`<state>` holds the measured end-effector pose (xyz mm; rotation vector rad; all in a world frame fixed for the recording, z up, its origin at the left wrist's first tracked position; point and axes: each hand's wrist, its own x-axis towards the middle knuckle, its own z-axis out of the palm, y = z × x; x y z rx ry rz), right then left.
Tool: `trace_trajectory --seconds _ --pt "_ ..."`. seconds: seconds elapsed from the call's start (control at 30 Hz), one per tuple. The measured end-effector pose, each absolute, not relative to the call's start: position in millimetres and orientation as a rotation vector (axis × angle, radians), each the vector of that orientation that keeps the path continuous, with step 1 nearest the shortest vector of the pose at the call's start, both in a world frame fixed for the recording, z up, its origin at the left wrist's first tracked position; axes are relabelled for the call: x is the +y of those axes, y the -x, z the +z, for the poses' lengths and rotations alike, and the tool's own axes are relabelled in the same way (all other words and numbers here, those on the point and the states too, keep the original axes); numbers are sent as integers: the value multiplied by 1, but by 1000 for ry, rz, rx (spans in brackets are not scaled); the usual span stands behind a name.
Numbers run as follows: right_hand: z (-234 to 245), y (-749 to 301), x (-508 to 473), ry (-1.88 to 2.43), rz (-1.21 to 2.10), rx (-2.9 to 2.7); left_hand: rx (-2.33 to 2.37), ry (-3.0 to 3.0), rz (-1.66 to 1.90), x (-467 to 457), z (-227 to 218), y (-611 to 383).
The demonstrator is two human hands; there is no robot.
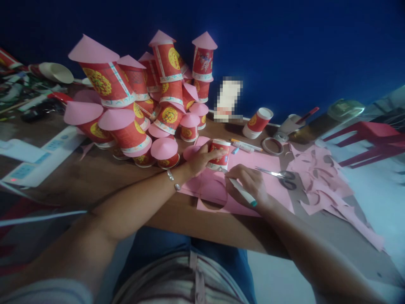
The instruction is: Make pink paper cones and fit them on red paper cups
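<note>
My left hand (200, 159) is closed around a red patterned paper cup (224, 161). The cup stands over sheets of pink paper (268, 166). Close to the cup's lower edge, my right hand (249, 179) grips a white marker (241, 191) with a teal end, its tip partly hidden by the fingers. Cut pink discs (214, 192) lie below the hands. A pair of scissors (280, 174) rests on the paper to the right of my right hand.
Stacked red cups with pink paper cones (123, 126) crowd the left. Pink offcuts (329, 181) cover the right side. Behind the paper are a tape roll (272, 146), pens (247, 145) and another red cup (258, 122). A power strip (44, 156) lies at the left.
</note>
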<state>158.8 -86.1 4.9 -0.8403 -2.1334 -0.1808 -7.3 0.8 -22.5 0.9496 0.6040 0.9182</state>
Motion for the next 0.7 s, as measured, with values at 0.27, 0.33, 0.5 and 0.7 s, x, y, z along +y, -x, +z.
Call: trace_trajectory --seconds 0.27,0.33,0.5,0.7 --pt "4 -160 -86 857 -143 -2157 601 -947 913 1 -22 8" --pt "5 -160 -87 865 -110 -2167 594 -950 922 1 -21 7" --pt "8 -159 -88 858 -64 -2202 591 -952 915 1 -21 7" --pt "7 -158 -87 846 -116 -2191 588 -936 920 1 -22 7"
